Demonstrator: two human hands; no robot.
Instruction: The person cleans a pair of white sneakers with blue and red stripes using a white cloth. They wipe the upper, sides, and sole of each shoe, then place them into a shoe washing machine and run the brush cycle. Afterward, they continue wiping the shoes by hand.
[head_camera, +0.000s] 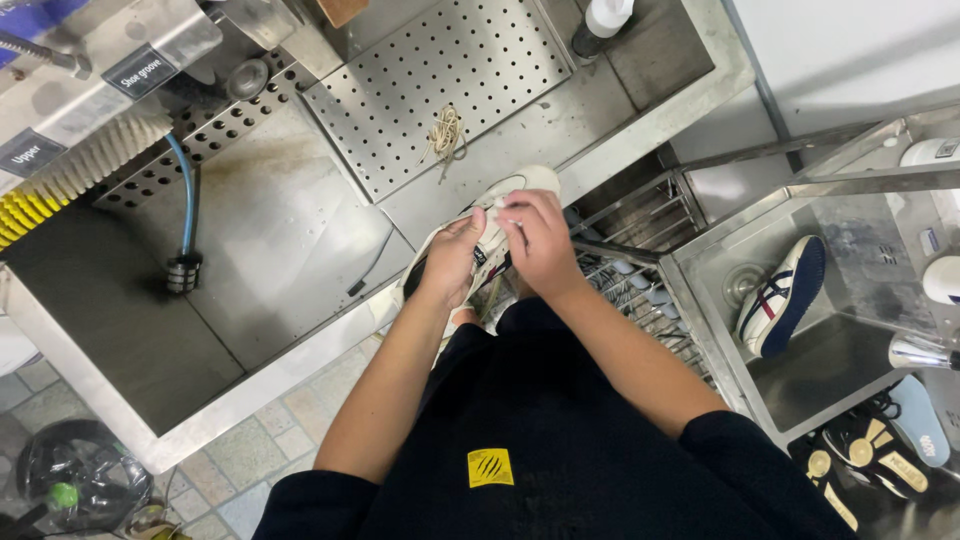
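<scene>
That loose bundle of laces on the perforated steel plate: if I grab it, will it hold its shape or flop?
Likely floppy: the lace bundle lies in slack loops with ends trailing. Probably very light for its size, being thin cord. It may snag rather than slide, since it rests on the perforated plate, whose holes could catch a tip.

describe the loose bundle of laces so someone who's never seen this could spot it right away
Start at the big steel wash basin in front of the person, then find the perforated metal plate at its far side. Near that plate's front edge, just beyond the white shoe that both hands work on, lies the tan lace bundle. It is the only loose, tangled cord there, lying apart from any shoe.
</scene>
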